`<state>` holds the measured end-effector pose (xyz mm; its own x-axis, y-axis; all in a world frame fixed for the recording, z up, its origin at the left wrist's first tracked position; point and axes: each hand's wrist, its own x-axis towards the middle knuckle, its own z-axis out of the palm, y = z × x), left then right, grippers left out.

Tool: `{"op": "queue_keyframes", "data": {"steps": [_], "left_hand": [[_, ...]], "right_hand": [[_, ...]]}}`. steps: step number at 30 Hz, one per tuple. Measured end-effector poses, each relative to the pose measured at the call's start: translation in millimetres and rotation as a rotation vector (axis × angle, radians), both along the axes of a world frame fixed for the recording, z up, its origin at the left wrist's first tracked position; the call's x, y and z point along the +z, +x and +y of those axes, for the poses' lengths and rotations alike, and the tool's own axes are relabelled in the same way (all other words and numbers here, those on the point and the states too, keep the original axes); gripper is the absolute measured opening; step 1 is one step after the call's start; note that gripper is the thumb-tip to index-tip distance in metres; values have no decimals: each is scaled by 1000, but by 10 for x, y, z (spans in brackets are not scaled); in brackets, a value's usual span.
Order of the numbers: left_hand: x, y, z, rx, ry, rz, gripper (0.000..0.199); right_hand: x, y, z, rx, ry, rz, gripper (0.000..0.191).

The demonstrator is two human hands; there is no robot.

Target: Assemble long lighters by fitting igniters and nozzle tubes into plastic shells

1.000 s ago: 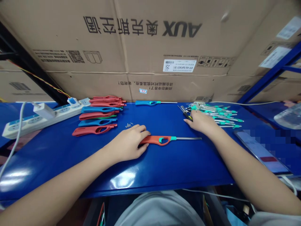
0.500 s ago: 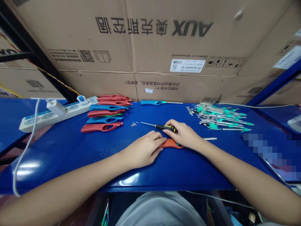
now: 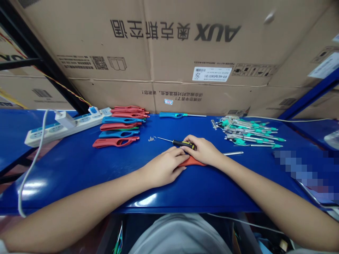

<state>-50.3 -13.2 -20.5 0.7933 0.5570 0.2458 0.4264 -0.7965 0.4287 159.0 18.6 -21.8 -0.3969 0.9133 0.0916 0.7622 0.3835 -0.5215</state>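
Observation:
My left hand is closed around the left end of an orange long-nosed lighter that lies near the table's front. In my right hand is a screwdriver with a black and yellow handle, held level with its thin shaft pointing left. The heel of that hand covers the lighter's middle and trigger area. The lighter's metal tube sticks out to the right of the wrist. Several small screws lie loose just left of the screwdriver tip, not touching it.
Several red and blue lighter shells are lined up at left, beside a white power strip. A blue lighter lies at the back. Lighter inner parts with teal pieces are heaped at right. Behind stands a large cardboard box.
My right hand and the screwdriver have shifted slightly left, bringing the tip nearer the screws. My left hand keeps its hold on the lighter. The view has turned a little.

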Motion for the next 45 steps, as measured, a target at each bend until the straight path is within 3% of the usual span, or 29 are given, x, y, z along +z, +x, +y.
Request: {"op": "queue_keyframes", "data": {"steps": [8,17,20,25,30,45], "left_hand": [[-17,6,23,-3,-3,-17,29],[7,-22,-3,45,-157,-145,39],[-30,-20,68,153,-355,-365,40],[-38,-45,284,413,-957,-845,34],[61,-67,375,520,-1213,-1000,21],[87,-57,395,573,-1228,-1064,23]], "right_hand": [[8,2,-1,4,-6,30,19],[16,141,26,-170,104,400,23],[74,270,48,-214,154,463,21],[159,396,54,-208,276,511,13],[206,376,-25,-155,333,392,12],[243,364,-96,-71,397,274,10]]}}
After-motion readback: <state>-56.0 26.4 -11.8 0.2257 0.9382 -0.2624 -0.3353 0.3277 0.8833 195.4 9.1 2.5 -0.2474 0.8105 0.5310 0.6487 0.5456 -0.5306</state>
